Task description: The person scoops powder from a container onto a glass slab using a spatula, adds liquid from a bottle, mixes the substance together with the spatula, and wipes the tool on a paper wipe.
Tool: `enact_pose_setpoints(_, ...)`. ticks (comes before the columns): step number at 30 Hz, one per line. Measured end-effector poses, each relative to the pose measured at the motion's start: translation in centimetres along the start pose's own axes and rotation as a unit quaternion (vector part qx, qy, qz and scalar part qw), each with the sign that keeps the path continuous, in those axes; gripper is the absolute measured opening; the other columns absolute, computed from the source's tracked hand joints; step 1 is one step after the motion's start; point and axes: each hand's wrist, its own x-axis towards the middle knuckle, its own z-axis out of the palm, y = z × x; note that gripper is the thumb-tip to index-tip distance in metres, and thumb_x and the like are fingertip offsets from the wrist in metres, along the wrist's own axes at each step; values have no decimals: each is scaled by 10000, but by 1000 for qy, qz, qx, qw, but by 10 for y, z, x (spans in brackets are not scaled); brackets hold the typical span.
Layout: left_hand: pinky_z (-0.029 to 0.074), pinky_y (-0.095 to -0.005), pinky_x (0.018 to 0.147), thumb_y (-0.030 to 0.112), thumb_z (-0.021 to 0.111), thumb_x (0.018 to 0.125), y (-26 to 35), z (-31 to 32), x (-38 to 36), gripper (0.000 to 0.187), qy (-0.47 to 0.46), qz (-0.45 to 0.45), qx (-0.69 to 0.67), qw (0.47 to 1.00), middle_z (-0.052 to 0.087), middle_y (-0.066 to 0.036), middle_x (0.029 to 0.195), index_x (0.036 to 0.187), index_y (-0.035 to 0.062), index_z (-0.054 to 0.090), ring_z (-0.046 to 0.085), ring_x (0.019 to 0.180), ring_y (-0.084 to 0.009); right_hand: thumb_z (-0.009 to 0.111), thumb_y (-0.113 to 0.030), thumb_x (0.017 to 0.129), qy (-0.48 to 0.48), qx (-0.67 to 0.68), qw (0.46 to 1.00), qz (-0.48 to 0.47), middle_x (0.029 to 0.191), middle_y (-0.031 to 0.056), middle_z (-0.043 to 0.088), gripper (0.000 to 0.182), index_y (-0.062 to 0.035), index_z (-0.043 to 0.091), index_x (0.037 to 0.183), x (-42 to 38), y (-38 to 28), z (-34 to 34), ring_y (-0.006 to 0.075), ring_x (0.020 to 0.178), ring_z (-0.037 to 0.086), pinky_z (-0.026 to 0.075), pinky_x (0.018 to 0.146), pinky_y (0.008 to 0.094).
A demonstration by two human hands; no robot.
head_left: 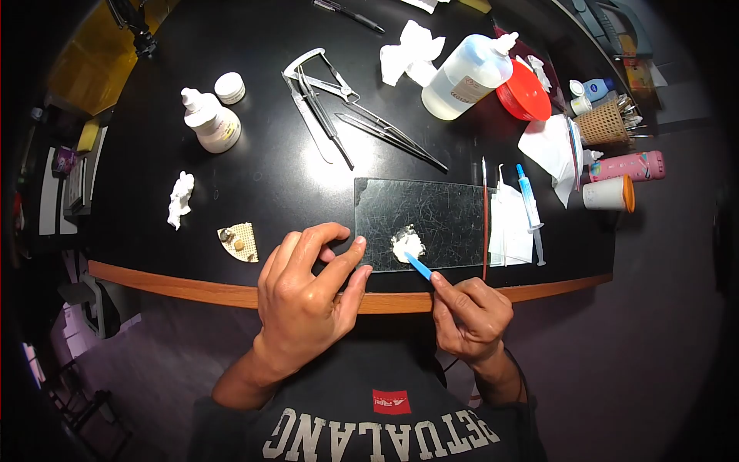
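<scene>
A scratched glass slab (431,208) lies near the table's front edge with a small heap of white powder or paste (407,243) on it. My right hand (473,314) pinches a blue plastic spatula (419,266), its tip in the white heap. Beside the slab's left edge is my left hand (312,285), fingers curved and apart, with fingertips right at the glass corner and nothing held. Right of the slab lie a thin red-handled brush (486,215), a white paper pad (509,231) and a blue-tipped syringe (530,200).
Tweezers (392,138) and a metal caliper (327,81) lie behind the slab. A large squeeze bottle (466,81) stands near a red bowl (523,92). Further left are a white dropper bottle (212,127), a small jar (229,88), crumpled tissue (181,200) and a beige mesh piece (239,242).
</scene>
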Motion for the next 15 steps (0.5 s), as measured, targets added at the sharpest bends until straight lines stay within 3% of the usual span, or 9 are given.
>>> enact_pose_setpoints(10, 510, -348, 725, 86, 913, 782, 0, 0, -2, 340, -6, 4, 9, 1000, 724, -46, 1160, 1113, 50, 846, 632, 829, -196, 803, 90, 755, 5, -9, 1000, 4, 658, 28, 558, 416, 27, 853, 1163, 6, -6, -4, 141, 497, 542, 396, 460, 307)
enact_pose_setpoints(15, 539, -337, 756, 18, 905, 764, 0, -1, 1, 337, -14, 17, 16, 1000, 790, -114, 1302, 1094, -4, 845, 645, 844, -234, 800, 99, 752, -1, 10, 1000, 5, 659, 27, 566, 426, 25, 853, 1168, 5, -3, 2, 139, 496, 539, 398, 462, 303)
